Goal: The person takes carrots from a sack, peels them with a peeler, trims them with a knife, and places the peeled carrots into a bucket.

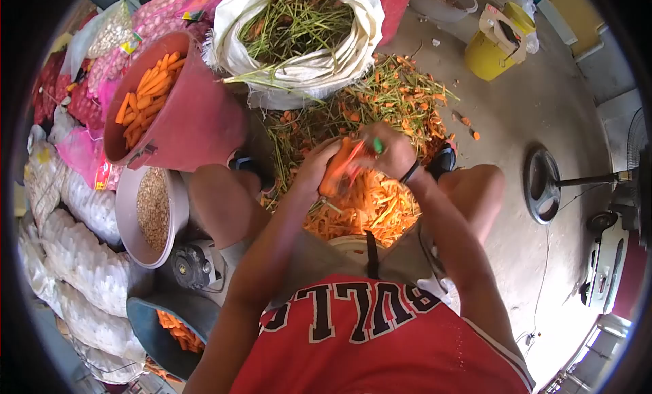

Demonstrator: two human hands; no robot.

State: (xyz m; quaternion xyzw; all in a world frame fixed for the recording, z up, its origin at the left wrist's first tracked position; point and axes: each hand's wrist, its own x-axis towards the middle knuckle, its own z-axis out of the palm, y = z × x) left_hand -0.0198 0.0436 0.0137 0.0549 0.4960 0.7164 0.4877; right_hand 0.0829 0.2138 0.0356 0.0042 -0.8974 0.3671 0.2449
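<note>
My left hand [318, 164] is closed round an orange carrot [334, 175], held over a heap of carrot peelings [380, 207] between my knees. Close beside it, my right hand [392, 151] grips a tool with a green part [377, 145], blurred by motion against the carrot. The tool's exact shape cannot be made out. Carrot tops and green stalks [401, 98] lie on the floor just beyond my hands.
A white sack [234, 51] of green stalks stands ahead. On the left are a red tub [204, 115] of carrots, a pale basin [180, 204], a blue tub [146, 326] and filled bags. A yellow bucket [483, 58] and a fan [542, 183] stand right.
</note>
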